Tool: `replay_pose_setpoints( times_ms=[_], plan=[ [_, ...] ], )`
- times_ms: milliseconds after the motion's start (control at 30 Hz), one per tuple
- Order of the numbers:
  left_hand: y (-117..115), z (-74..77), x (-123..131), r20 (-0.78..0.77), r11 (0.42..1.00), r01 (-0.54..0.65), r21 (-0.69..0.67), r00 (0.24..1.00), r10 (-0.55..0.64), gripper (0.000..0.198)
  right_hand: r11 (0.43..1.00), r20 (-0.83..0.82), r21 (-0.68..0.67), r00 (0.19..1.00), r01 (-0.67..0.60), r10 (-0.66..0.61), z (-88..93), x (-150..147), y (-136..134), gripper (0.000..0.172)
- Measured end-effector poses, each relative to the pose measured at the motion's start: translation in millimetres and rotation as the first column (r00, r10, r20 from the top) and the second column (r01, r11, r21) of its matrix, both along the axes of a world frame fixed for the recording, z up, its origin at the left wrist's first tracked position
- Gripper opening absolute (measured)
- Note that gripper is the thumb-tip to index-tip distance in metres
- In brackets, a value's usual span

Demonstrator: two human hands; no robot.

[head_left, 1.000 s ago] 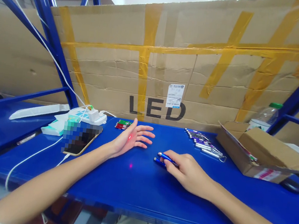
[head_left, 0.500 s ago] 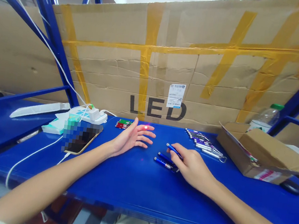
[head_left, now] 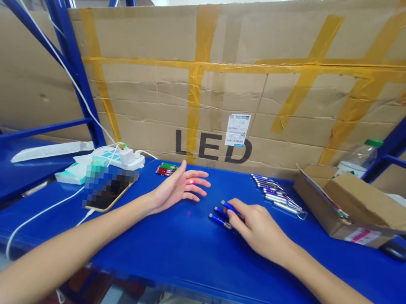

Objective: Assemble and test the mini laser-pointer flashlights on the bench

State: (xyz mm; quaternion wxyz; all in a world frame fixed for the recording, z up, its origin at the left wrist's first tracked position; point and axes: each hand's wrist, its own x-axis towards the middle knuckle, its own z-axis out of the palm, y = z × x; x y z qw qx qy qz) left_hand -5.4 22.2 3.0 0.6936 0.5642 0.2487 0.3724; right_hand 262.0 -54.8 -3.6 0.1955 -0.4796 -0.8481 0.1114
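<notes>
My right hand (head_left: 256, 225) grips a blue laser pointer (head_left: 231, 207) between thumb and fingers, low over the blue table (head_left: 182, 254). Two more blue pointers (head_left: 219, 221) lie beside and partly under that hand. My left hand (head_left: 179, 187) is held open with fingers spread, and a red light spot glows on its fingers. Behind my left hand lie several green and red pen-like pointers (head_left: 165, 169). Toward the back right is a row of purple and silver pointers (head_left: 279, 196), some with metal clips.
At left are a phone (head_left: 109, 194) with a cable, a white power strip (head_left: 130, 161) and a tissue pack (head_left: 73, 171). An open cardboard box (head_left: 332, 216), a black mouse (head_left: 395, 250) and a bottle (head_left: 361, 158) stand at right. A large taped cardboard sheet (head_left: 150, 95) walls the back.
My right hand has lowered slightly with the blue laser pointer, closer to the two on the table. The red spot has shifted lower on my left fingers.
</notes>
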Motion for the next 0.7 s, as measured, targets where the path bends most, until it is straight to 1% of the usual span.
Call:
replay_pose_setpoints(
  times_ms=[100,167,300,533,700],
  plan=[
    [0.2,0.2,0.0,-0.004,1.000,0.002,0.001,1.000,-0.002,0.079,0.984,0.050,-0.054,0.983,-0.172,0.175,3.3,-5.2,-7.1,0.028],
    [0.3,0.5,-0.1,-0.005,1.000,0.001,0.002,1.000,-0.001,0.079,0.974,0.081,-0.072,0.972,-0.217,0.222,4.5,-7.6,-11.0,0.026],
    [0.4,0.3,-0.2,-0.009,1.000,-0.002,0.015,1.000,0.002,0.079,0.983,0.113,-0.057,0.977,-0.176,0.182,3.7,-6.0,-10.5,0.024],
    [0.5,-1.6,0.4,-0.022,1.000,-0.005,0.014,1.000,0.005,0.080,0.993,0.052,-0.023,0.992,-0.118,0.119,1.9,-2.6,-6.2,0.022],
    [1.9,-2.8,-0.3,-0.028,1.000,-0.006,0.027,1.000,0.007,0.080,0.989,0.055,-0.013,0.988,-0.146,0.146,1.2,-2.0,-5.2,0.015]
  ],
)
